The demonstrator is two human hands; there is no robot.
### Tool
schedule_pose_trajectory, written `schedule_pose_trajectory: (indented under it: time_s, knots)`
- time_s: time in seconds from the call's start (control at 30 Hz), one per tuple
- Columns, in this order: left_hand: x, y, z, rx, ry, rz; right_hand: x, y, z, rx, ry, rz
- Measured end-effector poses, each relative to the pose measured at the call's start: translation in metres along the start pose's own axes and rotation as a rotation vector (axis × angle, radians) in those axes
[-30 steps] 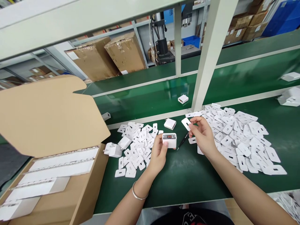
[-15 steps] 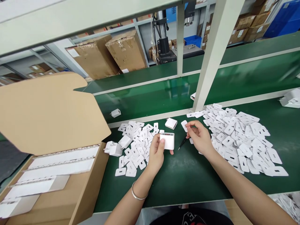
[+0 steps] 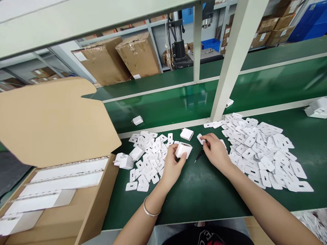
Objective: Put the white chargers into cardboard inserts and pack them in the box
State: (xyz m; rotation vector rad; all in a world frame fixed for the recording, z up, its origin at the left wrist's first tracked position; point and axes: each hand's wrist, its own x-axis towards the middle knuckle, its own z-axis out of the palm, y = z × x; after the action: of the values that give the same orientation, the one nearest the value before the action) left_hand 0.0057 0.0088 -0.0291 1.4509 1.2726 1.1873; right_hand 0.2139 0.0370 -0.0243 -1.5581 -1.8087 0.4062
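My left hand [image 3: 173,166] grips a white charger housing [image 3: 183,149] between thumb and fingers, its open end tilted up. Between the fingertips of my right hand [image 3: 216,149] is a thin white faceplate [image 3: 200,139]. A pair of black tweezers [image 3: 199,156] points out from under that same hand; whether the fingers hold it is hidden. One more white charger [image 3: 187,134] lies just beyond my hands. Loose faceplates form a smaller pile [image 3: 150,160] on the left and a larger pile [image 3: 265,153] on the right.
An open cardboard box [image 3: 94,204] with white rows inside stands at the left. White plug chargers [image 3: 125,162] sit beside it. Behind the bench runs a green belt [image 3: 166,109] carrying a charger [image 3: 138,120]. A pale metal post [image 3: 230,64] rises at the bench's back edge.
The charger housing in my left hand has tilted, and its grip has shifted. My right hand has turned slightly, still with the faceplate. Chargers on the belt have moved right.
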Motion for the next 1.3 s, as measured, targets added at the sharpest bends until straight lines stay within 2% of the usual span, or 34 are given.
schedule_pose_trajectory:
  time_s: [0.07, 0.13, 0.2, 0.3, 0.33, 0.37, 0.43, 0.53, 0.6, 0.7, 0.83, 0.87, 0.9, 0.93, 1.03, 1.1, 1.2, 1.27, 1.3]
  knots:
    - [-0.001, 0.000, -0.003, 0.162, 0.000, -0.028, 0.002, 0.007, 0.002, -0.128, -0.029, -0.022]
    - [-0.002, 0.000, -0.006, 0.278, 0.031, 0.026, 0.002, 0.012, 0.003, -0.225, -0.054, -0.028]
    - [-0.004, 0.000, -0.012, 0.328, 0.162, 0.231, 0.002, 0.014, 0.003, -0.274, -0.064, -0.027]
    - [-0.006, -0.002, -0.019, 0.322, 0.436, 0.664, 0.001, 0.015, 0.004, -0.278, -0.069, -0.031]
    - [-0.005, -0.003, -0.021, 0.315, 0.485, 0.756, 0.000, 0.015, 0.004, -0.271, -0.074, -0.031]
    - [-0.005, -0.004, -0.020, 0.320, 0.486, 0.792, 0.000, 0.015, 0.005, -0.264, -0.079, -0.031]
    - [-0.003, -0.005, -0.016, 0.394, 0.329, 0.711, 0.000, 0.015, 0.006, -0.253, -0.089, -0.034]
    - [0.000, -0.006, -0.004, 0.567, -0.043, 0.478, 0.000, 0.016, 0.007, -0.243, -0.094, -0.037]
    - [0.000, -0.005, 0.002, 0.635, -0.143, 0.435, 0.001, 0.015, 0.006, -0.234, -0.098, -0.031]
    - [-0.003, -0.005, 0.000, 0.640, -0.062, 0.511, 0.001, 0.015, 0.005, -0.218, -0.116, -0.021]
    - [-0.006, -0.006, -0.014, 0.472, 0.286, 0.638, 0.001, 0.015, 0.005, -0.203, -0.123, -0.006]
    - [-0.005, -0.007, -0.015, 0.455, 0.332, 0.636, 0.000, 0.015, 0.005, -0.200, -0.122, -0.008]
    - [-0.004, -0.008, -0.015, 0.470, 0.317, 0.618, 0.000, 0.015, 0.006, -0.197, -0.120, -0.015]
    - [-0.002, -0.008, -0.013, 0.513, 0.246, 0.581, 0.000, 0.015, 0.006, -0.195, -0.118, -0.024]
    - [0.003, -0.008, -0.004, 0.676, -0.081, 0.451, 0.000, 0.015, 0.007, -0.195, -0.109, -0.041]
    - [0.005, -0.007, 0.001, 0.704, -0.157, 0.408, 0.001, 0.016, 0.007, -0.196, -0.107, -0.038]
    - [0.002, -0.008, -0.001, 0.588, -0.082, 0.309, 0.002, 0.017, 0.006, -0.197, -0.105, -0.036]
    - [-0.001, -0.010, -0.009, 0.405, 0.063, 0.247, 0.002, 0.018, 0.006, -0.194, -0.105, -0.032]
    - [-0.003, -0.011, -0.013, 0.316, 0.160, 0.257, 0.002, 0.018, 0.006, -0.192, -0.106, -0.029]
